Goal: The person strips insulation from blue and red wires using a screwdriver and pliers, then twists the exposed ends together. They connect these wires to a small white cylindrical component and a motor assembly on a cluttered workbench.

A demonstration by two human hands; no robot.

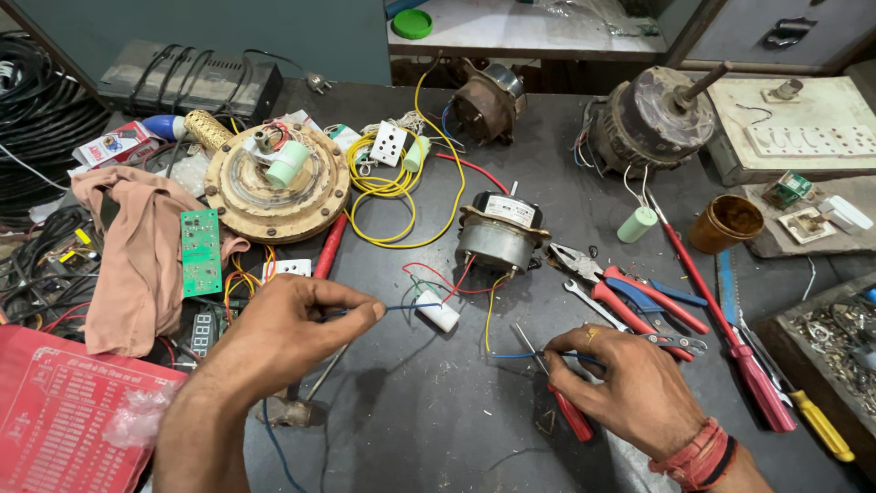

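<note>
1. small motor (500, 236): dull grey metal casing, worn.
2. round motor plate (276, 183): tarnished, rough brassy metal.
3. cloth (137, 256): soft, crumpled pink fabric.
4. pliers (630, 294): glossy red and blue plastic grips, steel jaws.
5. table (438, 411): dark, matt, scuffed surface.
6. circuit board (201, 253): green, smooth.

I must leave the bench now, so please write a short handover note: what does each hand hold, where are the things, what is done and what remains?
Left hand: pinches one blue wire at its end, above the dark table.
Right hand: pinches a second blue wire, with a red-handled tool lying under it.
Small motor: stands behind the hands; its red and yellow leads run toward a white capacitor.
Pliers and wrench: lie right of the motor.
Done: cannot tell.
Left: the two blue wire ends are apart, not joined.
</note>
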